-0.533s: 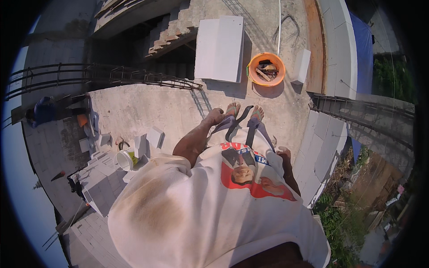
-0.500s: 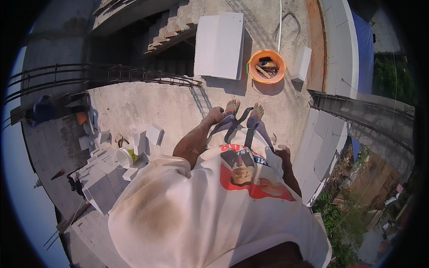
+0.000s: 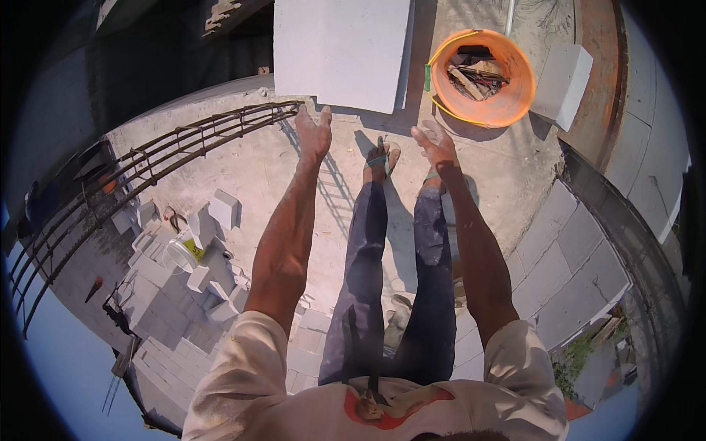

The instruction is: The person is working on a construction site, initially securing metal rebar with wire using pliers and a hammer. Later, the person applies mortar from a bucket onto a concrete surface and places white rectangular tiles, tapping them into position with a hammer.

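Observation:
Both my arms reach forward over the bare concrete. My left hand [image 3: 315,134] has its fingers apart and holds nothing; it is just below the near edge of a large white slab stack [image 3: 340,51]. Fingers spread, my right hand [image 3: 437,149] is also without anything in it, and in the picture it lies over my right foot. Close beyond that hand stands an orange bucket [image 3: 521,77] with a yellow handle and green grip, holding wooden pieces and tools. A white block [image 3: 565,84] is on the bucket's right.
A rebar cage [image 3: 176,151] stretches from the left toward the slab stack. Stacked pale blocks [image 3: 158,290] and a white pail [image 3: 182,254] lie lower left. A block wall [image 3: 573,268] and a wooden plank [image 3: 599,81] run along the right. A dark opening [image 3: 176,66] is at the far left.
Both hands have moved forward from beside my body toward the slab stack and bucket, which appear nearer. My legs now show more fully, with my torso lower in view.

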{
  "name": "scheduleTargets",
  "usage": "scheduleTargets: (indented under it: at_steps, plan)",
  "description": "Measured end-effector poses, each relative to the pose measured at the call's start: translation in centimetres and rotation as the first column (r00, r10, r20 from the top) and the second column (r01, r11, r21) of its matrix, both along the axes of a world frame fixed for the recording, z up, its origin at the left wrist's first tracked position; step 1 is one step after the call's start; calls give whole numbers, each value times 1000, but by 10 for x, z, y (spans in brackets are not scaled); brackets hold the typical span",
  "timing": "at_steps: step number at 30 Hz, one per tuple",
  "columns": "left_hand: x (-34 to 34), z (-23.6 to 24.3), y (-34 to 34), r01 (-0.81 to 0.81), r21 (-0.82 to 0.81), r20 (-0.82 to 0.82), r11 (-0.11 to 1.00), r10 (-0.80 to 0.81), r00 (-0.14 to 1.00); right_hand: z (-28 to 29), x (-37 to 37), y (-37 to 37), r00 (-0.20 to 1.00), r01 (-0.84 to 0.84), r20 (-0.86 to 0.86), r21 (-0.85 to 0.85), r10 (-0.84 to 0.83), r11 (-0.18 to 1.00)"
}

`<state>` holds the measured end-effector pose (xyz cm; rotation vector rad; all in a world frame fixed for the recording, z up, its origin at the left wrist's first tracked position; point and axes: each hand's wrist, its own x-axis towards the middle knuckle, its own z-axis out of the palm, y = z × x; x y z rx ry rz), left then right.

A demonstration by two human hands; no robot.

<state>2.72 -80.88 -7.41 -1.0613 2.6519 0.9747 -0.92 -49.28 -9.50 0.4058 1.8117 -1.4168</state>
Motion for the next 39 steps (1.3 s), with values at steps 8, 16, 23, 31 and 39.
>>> scheduleTargets:
  at_steps: [8,16,23,31,39]
  plan:
    - [-55,-19,19,-84,139,106,987,70,992,-69,-75,-91,936,209,-279,-50,-215,977]
    - [-25,6,83,-143,417,46,898,136,990,-7,-88,-55,948,153,-267,-96,-173,984]
    - [-12,42,86,-304,775,201,554,239,950,84,-52,-97,829,109,-516,527,215,843]
    - [183,49,89,-464,661,581,589,-10,814,99,-58,-129,726,-9,-384,824,571,566]
    - [288,144,65,-373,522,690,767,-123,714,102,-118,-118,694,-221,-342,736,634,639]
